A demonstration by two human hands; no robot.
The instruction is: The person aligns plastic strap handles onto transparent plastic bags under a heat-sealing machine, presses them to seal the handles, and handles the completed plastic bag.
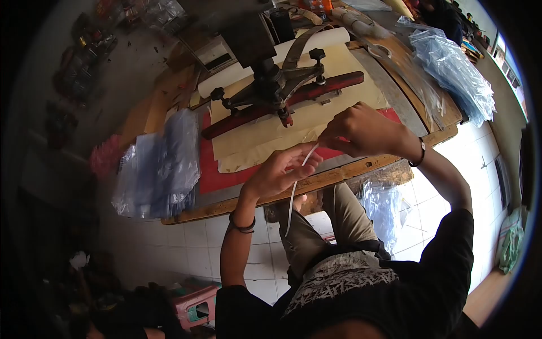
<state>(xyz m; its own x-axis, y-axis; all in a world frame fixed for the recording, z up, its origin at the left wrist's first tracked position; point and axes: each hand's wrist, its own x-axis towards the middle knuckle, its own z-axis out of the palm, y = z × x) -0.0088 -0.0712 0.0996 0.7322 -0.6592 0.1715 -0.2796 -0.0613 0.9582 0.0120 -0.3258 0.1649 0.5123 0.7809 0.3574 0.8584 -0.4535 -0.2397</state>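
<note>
White strip: thin and narrow, in front of the person; its upper part (292, 199) crosses the near edge of the desk (370, 164), its lower part hangs over the lap.
Right hand (358, 131): at the strip's 1 o'clock end, fingers bunched and apparently pinching that tip.
Left hand (276, 174): at 11 o'clock from the strip's middle, palm turned inward, fingers loosely curled where the strip passes; whether they grip it, I cannot tell.
Strip's feel: probably very light and bendy, hard to break; if it is smooth plastic, it may slide between dry fingers.
Best hold: likely a thumb-and-forefinger pinch on the flat near the upper end, with a second light pinch lower to tame the curl.
Long axis: from 1 o'clock down to about 7, bowed gently, the free tip pointing near 6.
Around the strip: black press frame (270, 85) towards 12 o'clock, stacked clear plastic (164, 169) between 9 and 10.
</note>
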